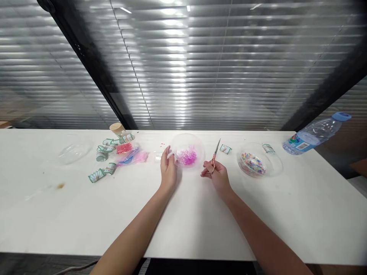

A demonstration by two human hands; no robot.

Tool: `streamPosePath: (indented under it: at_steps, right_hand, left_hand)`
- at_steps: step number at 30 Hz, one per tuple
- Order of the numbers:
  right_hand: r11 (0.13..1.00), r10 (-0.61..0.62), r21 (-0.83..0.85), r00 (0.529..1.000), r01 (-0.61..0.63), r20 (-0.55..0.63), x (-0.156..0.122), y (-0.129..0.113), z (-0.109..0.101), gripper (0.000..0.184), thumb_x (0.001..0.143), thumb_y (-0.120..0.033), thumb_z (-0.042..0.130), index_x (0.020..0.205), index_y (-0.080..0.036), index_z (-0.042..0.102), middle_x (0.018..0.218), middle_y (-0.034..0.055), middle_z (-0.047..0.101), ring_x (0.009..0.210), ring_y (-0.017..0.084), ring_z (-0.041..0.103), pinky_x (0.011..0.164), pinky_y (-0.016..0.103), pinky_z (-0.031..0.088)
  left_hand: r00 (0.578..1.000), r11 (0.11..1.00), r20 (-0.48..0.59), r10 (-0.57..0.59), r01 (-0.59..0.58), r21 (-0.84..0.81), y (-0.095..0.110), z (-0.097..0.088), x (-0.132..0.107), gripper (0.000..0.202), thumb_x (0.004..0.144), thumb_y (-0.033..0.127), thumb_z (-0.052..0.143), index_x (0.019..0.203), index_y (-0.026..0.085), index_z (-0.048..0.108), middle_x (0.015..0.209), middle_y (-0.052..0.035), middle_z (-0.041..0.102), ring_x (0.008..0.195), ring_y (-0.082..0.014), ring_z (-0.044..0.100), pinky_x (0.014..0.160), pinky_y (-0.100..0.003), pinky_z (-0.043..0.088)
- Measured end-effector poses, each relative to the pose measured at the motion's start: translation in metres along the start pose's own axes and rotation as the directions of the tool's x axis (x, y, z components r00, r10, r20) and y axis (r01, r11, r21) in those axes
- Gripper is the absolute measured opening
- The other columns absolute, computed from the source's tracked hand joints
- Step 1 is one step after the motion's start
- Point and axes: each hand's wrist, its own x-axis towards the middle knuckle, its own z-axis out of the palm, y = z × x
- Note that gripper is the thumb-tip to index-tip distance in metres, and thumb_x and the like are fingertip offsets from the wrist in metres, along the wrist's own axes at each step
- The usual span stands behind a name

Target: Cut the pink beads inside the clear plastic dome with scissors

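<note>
A clear round plastic bowl (197,147) sits in front of me, with bright pink and purple beads (187,156) in it. My left hand (168,168) is at the bowl's left rim, thumb and fingers curled about the edge. Beside those fingers lies a small clear plastic piece (157,157), partly hidden. To the right of the bowl, my right hand (219,176) holds small scissors (213,157) with pinkish handles by their loops, the blades pointing up and away. Just beyond that hand lies a small green-and-white wrapped packet (225,149).
Another clear bowl (243,168) with multicoloured beads stands right, near a clear lid (276,165) and a tilted water bottle (315,135). Leftward are several green-and-white packets (96,175), a bag of red beads (124,148), a wooden cylinder (116,128) and a clear lid (74,152). Blinds (177,76) hang behind.
</note>
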Motion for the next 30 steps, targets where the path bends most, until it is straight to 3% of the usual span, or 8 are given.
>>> streamPosePath:
  at_steps: [8,13,15,17,19,22,26,30]
  right_hand:
    - [0.990,-0.131,0.027,0.983,0.136,-0.126,0.003,-0.006,-0.006,0.026,0.068,-0.032,0.076,0.066,-0.016,0.056,0.058,-0.0042,0.055,0.055,0.010,0.056,0.062,0.027,0.056]
    - [0.954,-0.270,-0.153,0.961,0.258,-0.063,0.003,-0.010,-0.013,0.023,0.065,-0.016,0.068,0.057,-0.018,0.046,0.058,-0.0040,0.051,0.050,0.009,0.051,0.048,0.021,0.040]
    - [0.913,-0.365,-0.204,0.931,0.354,-0.017,0.000,-0.014,-0.014,0.024,0.065,-0.014,0.064,0.056,-0.019,0.042,0.059,-0.0037,0.049,0.050,0.008,0.046,0.046,0.021,0.036]
    - [0.838,-0.489,-0.256,0.871,0.481,0.036,-0.003,-0.019,-0.013,0.025,0.064,-0.011,0.062,0.054,-0.019,0.040,0.061,-0.0029,0.047,0.053,0.009,0.044,0.047,0.022,0.035]
    - [0.755,-0.582,-0.300,0.807,0.583,0.103,-0.006,-0.025,-0.012,0.025,0.064,-0.009,0.060,0.053,-0.019,0.040,0.063,-0.0017,0.048,0.056,0.010,0.045,0.048,0.022,0.036]
    - [0.714,-0.603,-0.317,0.778,0.625,0.175,-0.010,-0.030,-0.014,0.024,0.063,-0.006,0.058,0.053,-0.019,0.040,0.063,-0.0012,0.048,0.059,0.011,0.046,0.049,0.022,0.037]
    - [0.853,-0.427,-0.234,0.882,0.467,0.200,-0.009,-0.033,-0.019,0.022,0.062,-0.007,0.058,0.053,-0.019,0.041,0.060,-0.0034,0.047,0.052,0.009,0.046,0.046,0.021,0.036]
    - [0.945,-0.232,-0.171,0.940,0.279,0.250,-0.009,-0.038,-0.022,0.025,0.062,-0.010,0.060,0.054,-0.020,0.039,0.054,-0.0055,0.047,0.046,0.008,0.048,0.045,0.022,0.039]
  left_hand:
    - [0.984,0.991,0.158,-0.079,0.061,0.119,0.019,0.002,-0.018,0.044,0.082,0.035,0.062,0.122,0.023,0.049,0.119,-0.0084,0.056,0.105,-0.0206,0.059,0.086,-0.035,0.052]
    - [0.973,0.897,0.151,0.175,-0.220,0.383,0.024,-0.007,-0.015,0.057,0.080,0.034,0.065,0.130,0.021,0.042,0.120,-0.0125,0.054,0.112,-0.0256,0.054,0.086,-0.042,0.052]
    - [0.873,0.752,0.184,0.452,-0.484,0.448,0.027,-0.010,-0.014,0.055,0.080,0.028,0.065,0.130,0.020,0.043,0.124,-0.0143,0.052,0.117,-0.0270,0.052,0.091,-0.045,0.050]
    - [0.684,0.519,0.271,0.678,-0.706,0.482,0.031,-0.012,-0.015,0.046,0.080,0.018,0.064,0.123,0.019,0.050,0.122,-0.0142,0.053,0.117,-0.0275,0.051,0.096,-0.047,0.046]
    - [0.509,0.312,0.392,0.766,-0.828,0.467,0.035,-0.012,-0.017,0.036,0.079,0.010,0.062,0.112,0.020,0.056,0.115,-0.0123,0.058,0.113,-0.0269,0.054,0.096,-0.046,0.045]
    - [0.388,0.172,0.559,0.733,-0.900,0.400,0.038,-0.009,-0.021,0.026,0.079,0.005,0.057,0.101,0.020,0.059,0.102,-0.0085,0.065,0.099,-0.0234,0.060,0.087,-0.041,0.047]
    - [0.394,0.197,0.661,0.639,-0.914,0.355,0.038,-0.007,-0.027,0.022,0.084,0.007,0.051,0.101,0.018,0.061,0.096,-0.0078,0.067,0.086,-0.0202,0.063,0.076,-0.036,0.048]
    - [0.528,0.347,0.759,0.380,-0.842,0.412,0.049,-0.005,-0.031,0.025,0.088,0.015,0.050,0.109,0.020,0.063,0.107,-0.0085,0.066,0.087,-0.0213,0.065,0.069,-0.032,0.051]
